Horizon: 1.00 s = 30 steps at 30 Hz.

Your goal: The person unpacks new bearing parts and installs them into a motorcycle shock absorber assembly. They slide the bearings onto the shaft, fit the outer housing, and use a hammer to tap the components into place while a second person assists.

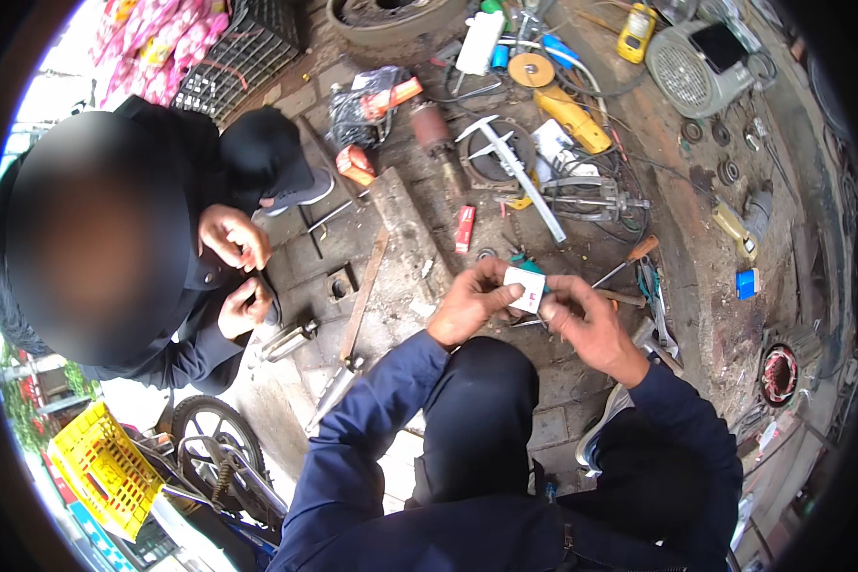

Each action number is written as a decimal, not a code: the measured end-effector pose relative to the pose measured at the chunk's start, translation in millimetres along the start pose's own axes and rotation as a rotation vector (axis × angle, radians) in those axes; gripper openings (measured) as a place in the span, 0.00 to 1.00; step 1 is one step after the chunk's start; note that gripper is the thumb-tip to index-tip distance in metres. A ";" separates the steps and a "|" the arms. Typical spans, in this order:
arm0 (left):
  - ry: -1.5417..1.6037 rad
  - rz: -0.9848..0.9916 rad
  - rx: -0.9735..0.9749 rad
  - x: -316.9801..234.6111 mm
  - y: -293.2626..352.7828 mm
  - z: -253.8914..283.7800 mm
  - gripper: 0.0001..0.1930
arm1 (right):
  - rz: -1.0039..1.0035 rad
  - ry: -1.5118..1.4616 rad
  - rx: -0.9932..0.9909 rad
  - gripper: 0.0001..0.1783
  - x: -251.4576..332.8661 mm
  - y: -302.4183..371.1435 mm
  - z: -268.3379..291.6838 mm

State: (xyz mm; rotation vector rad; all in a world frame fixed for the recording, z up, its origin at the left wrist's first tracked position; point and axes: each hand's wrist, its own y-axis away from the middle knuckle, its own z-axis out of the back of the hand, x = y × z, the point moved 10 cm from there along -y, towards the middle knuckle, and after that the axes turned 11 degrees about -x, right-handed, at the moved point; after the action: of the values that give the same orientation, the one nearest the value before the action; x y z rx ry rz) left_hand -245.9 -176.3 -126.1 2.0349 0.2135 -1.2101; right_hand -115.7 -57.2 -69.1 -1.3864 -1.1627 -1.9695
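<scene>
Above my bent knee, a small white box (521, 292) with red marks is pinched between the thumb and fingers of my left hand (469, 303). My right hand (591, 329) is closed too, its bent fingertips and thumb at the box's right edge. Just beyond the box lies a green tool (522, 262), partly hidden behind it. A red-and-white packet (464, 229) rests on the ground past my left hand. Farther off, a large vernier caliper (524, 176) lies slanted over a round metal part (496, 153).
A co-worker's hands (234, 238) are at the left. Around the ground lie a wooden plank (405, 224), a metal gear puller (591, 200), a wooden-handled screwdriver (642, 250), a yellow power tool (572, 119), a motor (696, 67) and a blue box (747, 283). A yellow crate (105, 467) stands lower left.
</scene>
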 end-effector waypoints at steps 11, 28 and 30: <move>-0.074 -0.193 -0.099 20.7 9.4 92.1 0.21 | -0.326 -0.047 0.308 0.15 -39.1 -47.6 -117.3; -0.108 -0.056 -0.310 91.4 119.6 128.6 0.47 | -0.578 -0.159 0.926 0.14 -131.2 -22.0 -229.2; -0.216 -0.033 -0.407 94.5 142.6 136.4 0.45 | -0.542 -0.131 1.014 0.13 -131.3 -11.3 -246.2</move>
State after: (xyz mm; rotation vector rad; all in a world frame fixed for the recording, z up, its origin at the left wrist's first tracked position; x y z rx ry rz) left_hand -219.6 -389.5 -167.2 1.5462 0.3574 -1.2775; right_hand -203.5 -270.3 -226.8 -0.6817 -2.3187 -1.1730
